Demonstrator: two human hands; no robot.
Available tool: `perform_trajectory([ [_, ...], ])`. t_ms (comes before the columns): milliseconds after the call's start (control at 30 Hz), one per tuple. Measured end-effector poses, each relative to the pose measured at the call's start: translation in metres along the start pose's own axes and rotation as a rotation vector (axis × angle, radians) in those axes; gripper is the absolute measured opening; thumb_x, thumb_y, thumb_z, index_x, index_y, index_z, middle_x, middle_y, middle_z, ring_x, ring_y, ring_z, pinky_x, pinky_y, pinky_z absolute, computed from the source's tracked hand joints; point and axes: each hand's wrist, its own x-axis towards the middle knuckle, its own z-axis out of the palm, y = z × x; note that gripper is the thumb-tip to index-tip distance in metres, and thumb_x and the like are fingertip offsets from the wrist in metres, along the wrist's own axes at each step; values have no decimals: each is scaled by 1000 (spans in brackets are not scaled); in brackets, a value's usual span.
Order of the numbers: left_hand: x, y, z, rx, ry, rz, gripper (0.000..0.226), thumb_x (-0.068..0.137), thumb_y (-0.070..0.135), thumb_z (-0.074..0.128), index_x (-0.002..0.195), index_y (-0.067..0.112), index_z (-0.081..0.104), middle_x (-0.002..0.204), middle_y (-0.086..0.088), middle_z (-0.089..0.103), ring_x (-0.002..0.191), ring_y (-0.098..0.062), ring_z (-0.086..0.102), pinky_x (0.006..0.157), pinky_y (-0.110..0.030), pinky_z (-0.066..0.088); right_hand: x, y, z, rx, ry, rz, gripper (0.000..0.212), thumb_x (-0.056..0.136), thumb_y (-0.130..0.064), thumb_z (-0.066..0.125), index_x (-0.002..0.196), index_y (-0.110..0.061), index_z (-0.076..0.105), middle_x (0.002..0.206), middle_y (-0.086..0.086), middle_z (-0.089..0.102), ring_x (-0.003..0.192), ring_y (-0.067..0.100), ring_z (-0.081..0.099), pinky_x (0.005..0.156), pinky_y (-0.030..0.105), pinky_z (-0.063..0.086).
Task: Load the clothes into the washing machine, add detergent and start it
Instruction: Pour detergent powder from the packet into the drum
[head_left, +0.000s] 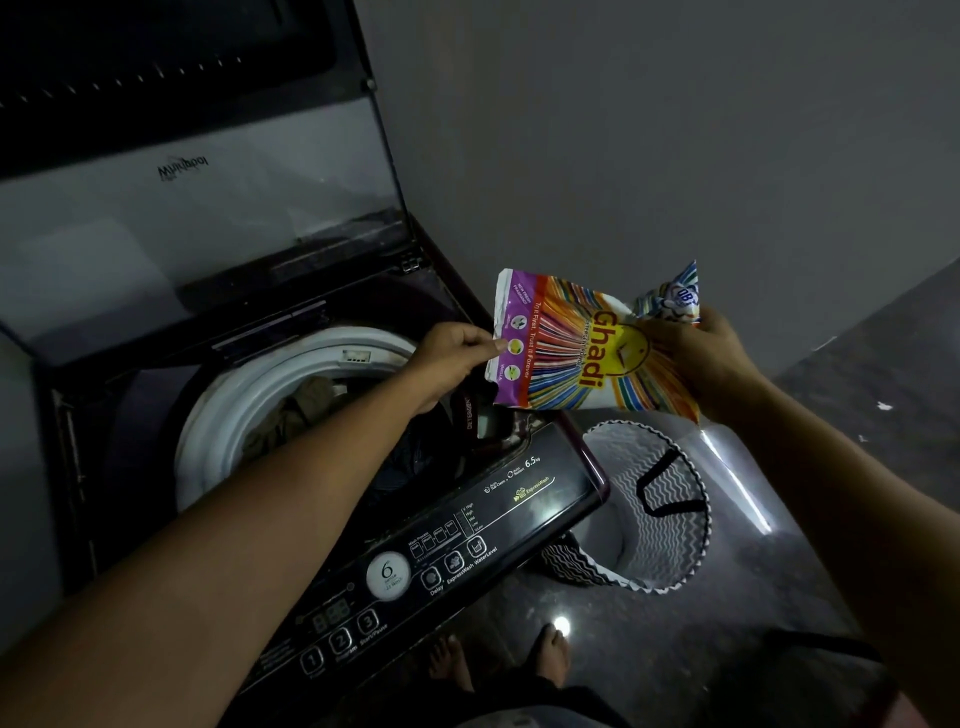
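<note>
Fingers: left hand (453, 352) pinches the edge of the detergent bag (582, 345); right hand (698, 358) squeezes its scrunched other end.
Bag: soft, crinkly and floppy, up over the open detergent drawer (485, 421).
Hold: best by both ends.
Clothes: clothes (301, 410) already in the washing machine (234, 405).
Basket: laundry basket (670, 519) beside it.

Home laundry corner — top-load washing machine (332, 467), laundry basket (660, 509), tiled floor (675, 649).
</note>
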Motion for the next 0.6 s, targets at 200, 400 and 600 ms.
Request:
perform_trajectory([
  [200,-3,-1,3,-9,28,-11,16,91,32,71,93,17,73,92,5,77,79,0,69,69,-17,49,4,2,0,10,-4,-21,9,91,-8,66,98,-14,67,91,9,74,73,19,74,66,33,62],
  [400,-8,1,11,-23,93,-15,16,91,31,71,91,15,73,94,2,78,76,2,69,59,-8,47,15,4,-6,37,-77,-4,10,91,-7,65,100,-12,67,91,11,75,78,25,75,69,38,62],
  [600,-14,-1,18,-29,211,-23,19,91,29,72,90,10,74,89,-1,78,74,-5,71,66,-22,51,25,0,-5,62,-144,6,10,92,-5,63,96,-12,67,85,7,75,68,17,74,58,29,59],
])
